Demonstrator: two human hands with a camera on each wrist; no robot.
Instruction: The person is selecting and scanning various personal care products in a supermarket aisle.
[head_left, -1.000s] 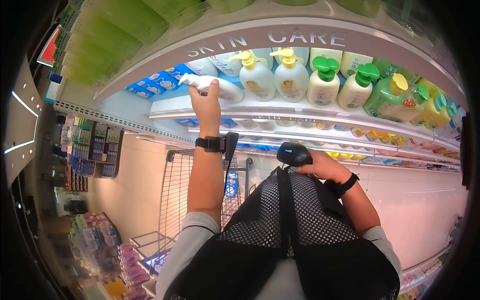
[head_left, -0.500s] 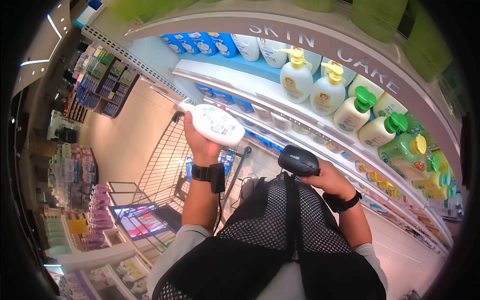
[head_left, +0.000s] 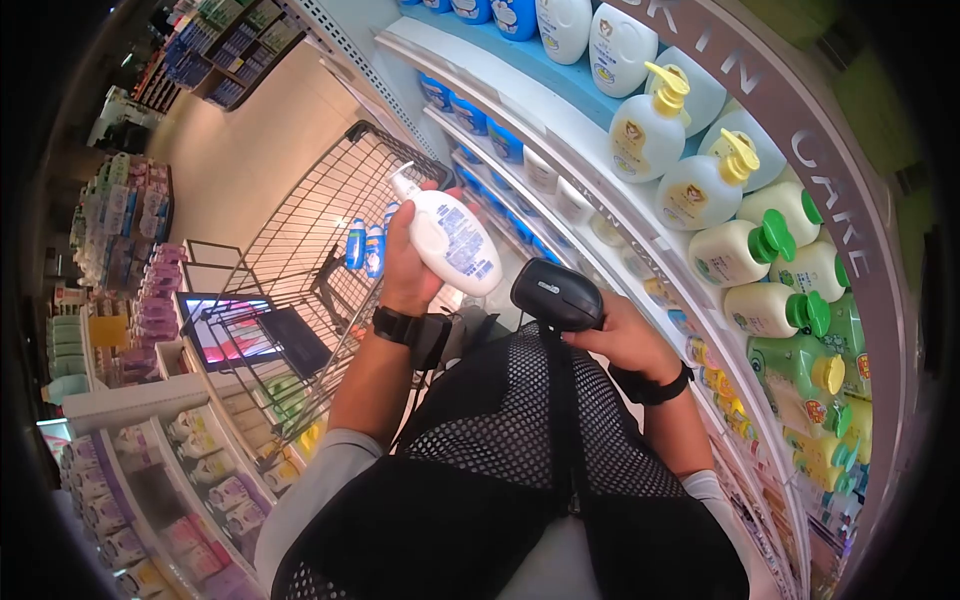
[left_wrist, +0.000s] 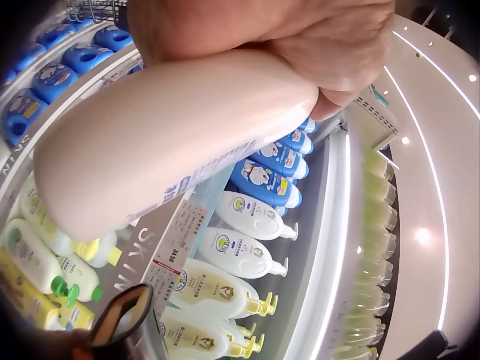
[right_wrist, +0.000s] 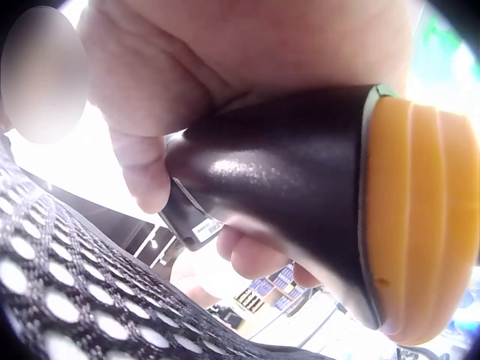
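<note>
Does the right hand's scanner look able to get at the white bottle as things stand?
Probably yes: the left hand holds the white bottle just beside the scanner in the right hand, nothing between them.

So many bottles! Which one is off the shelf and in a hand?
The white bottle with blue print, gripped in the left hand near the shopping cart. The yellow-pump bottles and green-cap bottles stand on the shelf.

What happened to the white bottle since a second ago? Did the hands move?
The left hand took the white bottle off the shelf and brought it down, close to the black scanner. It grips the bottle now. The right hand kept holding the scanner near the chest the whole time.
</note>
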